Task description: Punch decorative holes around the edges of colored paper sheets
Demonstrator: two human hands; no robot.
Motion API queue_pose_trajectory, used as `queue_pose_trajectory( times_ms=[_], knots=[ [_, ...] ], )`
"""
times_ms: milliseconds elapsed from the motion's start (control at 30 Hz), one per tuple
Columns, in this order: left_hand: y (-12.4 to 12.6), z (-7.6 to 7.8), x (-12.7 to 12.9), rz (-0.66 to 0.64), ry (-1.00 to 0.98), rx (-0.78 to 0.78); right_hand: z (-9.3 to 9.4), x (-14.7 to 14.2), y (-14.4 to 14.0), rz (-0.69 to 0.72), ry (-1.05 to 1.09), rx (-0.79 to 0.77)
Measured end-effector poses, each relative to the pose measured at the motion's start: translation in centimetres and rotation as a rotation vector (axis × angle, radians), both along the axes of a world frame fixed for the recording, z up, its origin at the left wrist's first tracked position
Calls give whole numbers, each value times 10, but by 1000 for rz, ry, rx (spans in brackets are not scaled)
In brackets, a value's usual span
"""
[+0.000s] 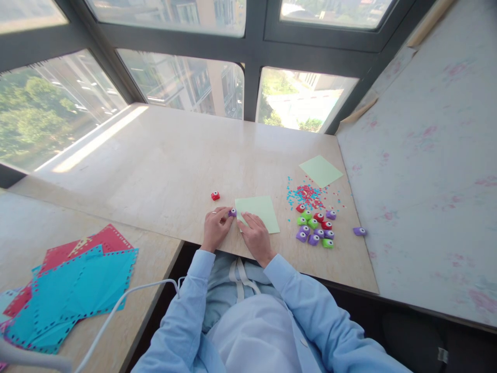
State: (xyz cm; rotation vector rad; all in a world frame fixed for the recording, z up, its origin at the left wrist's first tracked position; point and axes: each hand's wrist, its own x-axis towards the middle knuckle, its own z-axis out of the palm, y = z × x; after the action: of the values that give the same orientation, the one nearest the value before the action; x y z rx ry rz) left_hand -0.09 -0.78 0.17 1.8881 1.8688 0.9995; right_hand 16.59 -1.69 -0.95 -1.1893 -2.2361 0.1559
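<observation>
- Turquoise and red paper sheets with punched, dotted edges (73, 290) lie fanned in a loose pile at the far left, on a lower beige side surface, with a white cable (116, 311) curving over its near corner.
- Beige stone-look desk (163, 171) runs under the dark-framed windows, and everything else sits on it.
- One small red plastic paper punch (215, 196) stands alone, just beyond the hands and a little to their left.
- Left hand (215, 227), in a light blue sleeve and with a ring on one finger, has its grip closed around a small purple plastic paper punch (232, 212), fingertips pinching it at the near left corner of the green sheet.
- Pale green square paper sheet (258, 213) lies flat near the desk's front edge; the purple punch touches its left edge.
- Right hand (254, 234) rests palm down with fingers spread flat on the near left part of that sheet; its grip is open and holds nothing.
- Scattered blue and red paper confetti (306, 196) sits to the right of the sheet.
- Just in front of the confetti, a cluster of red, green and purple small punches (316, 228) is bunched close together.
- Second pale green square sheet (320, 170) lies farther back, beyond the confetti.
- Single purple punch (359, 231) lies apart at the desk's right edge.
</observation>
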Motion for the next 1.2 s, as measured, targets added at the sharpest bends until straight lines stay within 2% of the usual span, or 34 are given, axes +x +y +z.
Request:
queue_pose_trajectory(
  times_ms=[233,500,900,1200],
  knots=[
    [0,-1,0,-2,-16,15,2,1,1,-39,5,-7],
    [0,0,0,-4,-6,11,3,-1,3,-8,17,-37],
    [0,0,1,-7,-21,36,3,0,0,9,-37,67],
    [0,-1,0,-2,-10,35,4,0,2,-24,-28,59]
  ],
)
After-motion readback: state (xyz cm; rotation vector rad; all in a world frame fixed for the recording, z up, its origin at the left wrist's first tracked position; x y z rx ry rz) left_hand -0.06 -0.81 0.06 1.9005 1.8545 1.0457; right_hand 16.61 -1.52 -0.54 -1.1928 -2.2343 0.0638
